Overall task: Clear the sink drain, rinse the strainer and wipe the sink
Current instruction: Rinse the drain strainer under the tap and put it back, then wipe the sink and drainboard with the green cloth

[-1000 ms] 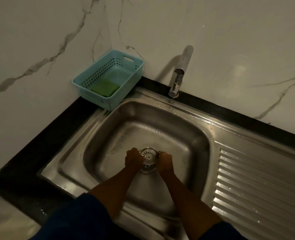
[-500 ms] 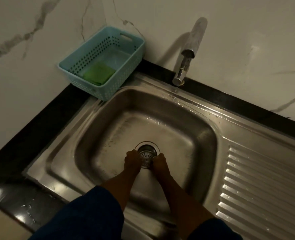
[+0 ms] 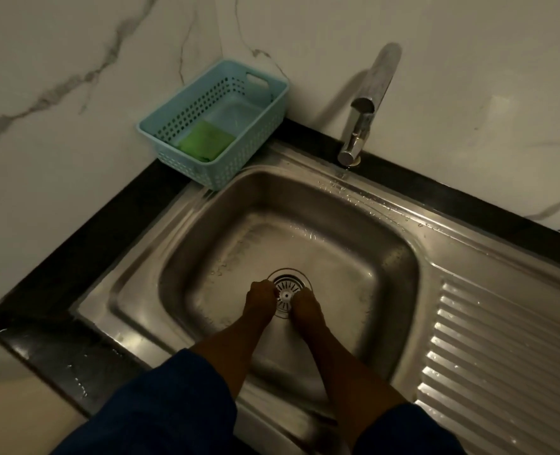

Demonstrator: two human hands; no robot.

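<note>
The round metal strainer [image 3: 287, 290] sits in the drain at the bottom of the steel sink [image 3: 398, 267]. My left hand [image 3: 260, 298] has its fingers curled against the strainer's left edge. My right hand [image 3: 306, 305] pinches the right edge, close to the centre knob. Both hands touch the strainer, and their fingers hide part of its near rim. The basin floor looks wet and streaked. No water runs from the faucet [image 3: 360, 126].
A light blue perforated basket [image 3: 265, 126] with a green sponge [image 3: 206, 141] stands on the black counter [image 3: 75, 251] at the sink's back left corner. A ribbed drainboard [image 3: 502, 356] lies to the right. Marble wall panels rise behind.
The strainer was held slightly raised between both hands; now it sits down in the drain opening. Both hands stay on its edges. The view has shifted a little.
</note>
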